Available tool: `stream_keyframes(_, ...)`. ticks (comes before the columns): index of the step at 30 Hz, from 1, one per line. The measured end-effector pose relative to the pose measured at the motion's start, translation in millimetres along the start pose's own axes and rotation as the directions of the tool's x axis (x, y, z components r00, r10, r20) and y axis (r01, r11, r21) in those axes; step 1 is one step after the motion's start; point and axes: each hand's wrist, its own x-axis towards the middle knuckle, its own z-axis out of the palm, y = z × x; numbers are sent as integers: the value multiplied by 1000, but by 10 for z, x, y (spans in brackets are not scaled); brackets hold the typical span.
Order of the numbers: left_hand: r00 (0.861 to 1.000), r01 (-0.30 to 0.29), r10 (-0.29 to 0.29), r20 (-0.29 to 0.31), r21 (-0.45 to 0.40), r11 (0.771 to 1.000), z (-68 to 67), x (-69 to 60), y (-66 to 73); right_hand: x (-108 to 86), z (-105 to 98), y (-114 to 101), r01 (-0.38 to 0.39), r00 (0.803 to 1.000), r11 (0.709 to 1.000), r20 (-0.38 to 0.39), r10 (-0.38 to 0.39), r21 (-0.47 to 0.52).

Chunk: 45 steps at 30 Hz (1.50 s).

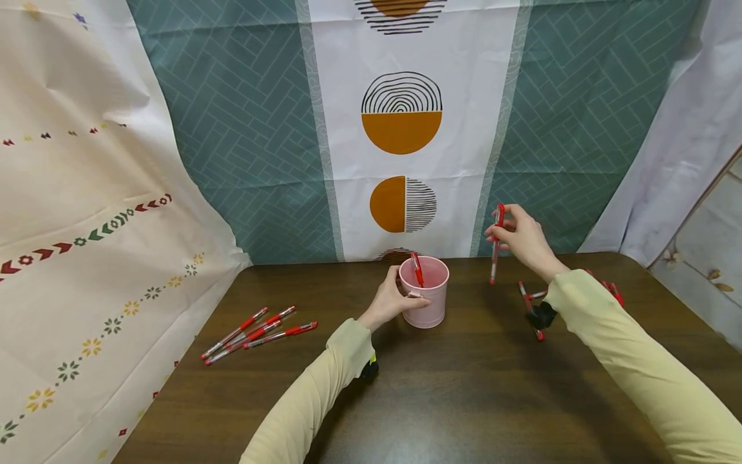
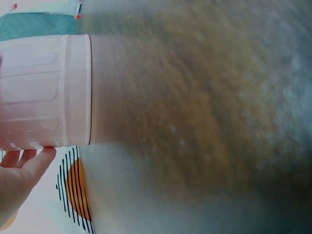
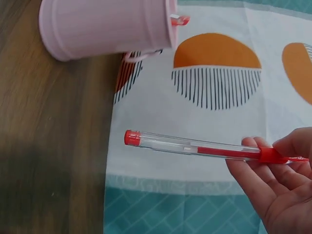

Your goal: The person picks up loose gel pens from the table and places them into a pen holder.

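A pink cup (image 1: 428,314) stands upright on the table, and one red pen (image 1: 417,270) leans inside it with its cap above the rim. My left hand (image 1: 387,300) grips the cup from its left side, thumb across the front; in the left wrist view, fingers (image 2: 40,163) touch its wall. To the right of the cup, my right hand (image 1: 526,240) pinches another red pen (image 1: 494,263) near its cap, held nearly vertical above the table. The right wrist view shows this pen's clear barrel (image 3: 168,141) and red end plug pointing away from the hand.
Several red pens (image 1: 252,335) lie in a loose group on the left of the brown table (image 1: 429,399). More pens (image 1: 529,309) lie at the right, partly hidden under the right forearm. A patterned curtain (image 1: 261,129) hangs behind the table's back edge.
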Motion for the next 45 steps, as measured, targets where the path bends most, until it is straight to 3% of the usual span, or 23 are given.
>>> stream_keyframes(9, 1000, 2, -2, -19, 33, 999, 37, 170, -352, 101, 146, -218, 48, 999, 987, -32, -44, 152)
stream_keyframes(16, 1000, -11, 12, -27, 41, 999, 44, 169, -356, 167, 252, -318, 98, 995, 972, -54, -88, 212)
stream_keyframes(26, 1000, 17, -16, -20, 38, 999, 27, 163, -347, 191, 402, -418, 145, 989, 951, -69, -131, 274)
stream_keyframes(41, 1000, 2, -1, -19, 45, 999, 58, 167, -348, 220, 676, -421, 119, 993, 939, -39, -113, 324)
stream_keyframes(45, 1000, 9, -8, -19, 47, 999, 57, 166, -342, 153, 686, -527, 94, 995, 932, -25, -92, 350)
